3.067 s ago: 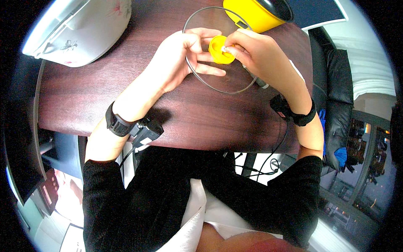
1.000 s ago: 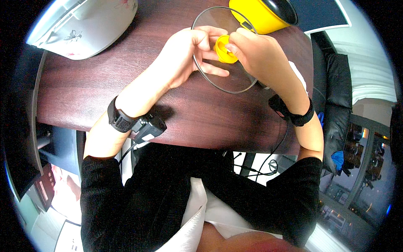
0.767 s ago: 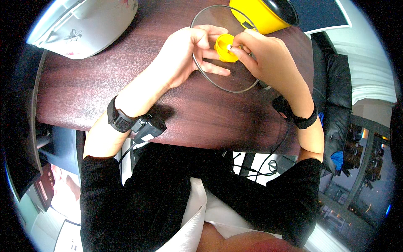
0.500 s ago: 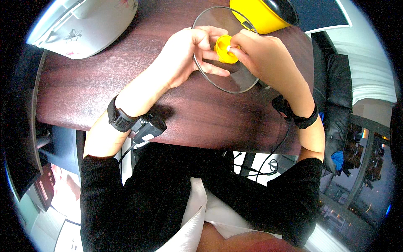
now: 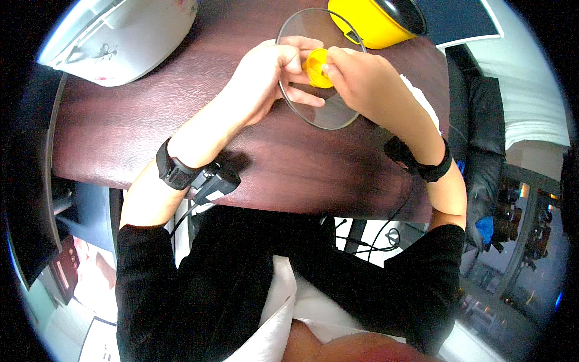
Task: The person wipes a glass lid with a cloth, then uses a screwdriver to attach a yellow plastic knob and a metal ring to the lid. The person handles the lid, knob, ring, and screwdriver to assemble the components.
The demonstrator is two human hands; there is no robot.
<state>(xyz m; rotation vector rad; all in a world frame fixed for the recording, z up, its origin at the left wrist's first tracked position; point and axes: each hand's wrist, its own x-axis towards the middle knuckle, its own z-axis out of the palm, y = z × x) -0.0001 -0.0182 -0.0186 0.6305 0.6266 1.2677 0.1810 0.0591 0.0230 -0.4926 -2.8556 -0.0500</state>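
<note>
Past the near edge of the table (image 5: 283, 172), the left hand (image 5: 262, 78) holds the glass lid (image 5: 341, 108) near its middle, fingers spread; the right hand (image 5: 362, 75) is pinched closed on the yellow knob (image 5: 315, 67). Best to brace the glass still — and keep that pinch square to the knob's hollow. The lid is clear, round, dark-rimmed, tilted — beyond it, toward the table's far right corner, a yellow pot (image 5: 365, 27).

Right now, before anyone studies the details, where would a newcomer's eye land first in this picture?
Probably on the bright yellow knob at upper centre, within the outline of a round clear lid, with the left hand to its left and the right hand to its right. Next come the yellow pot beyond the right hand and the white container at upper left.
</note>
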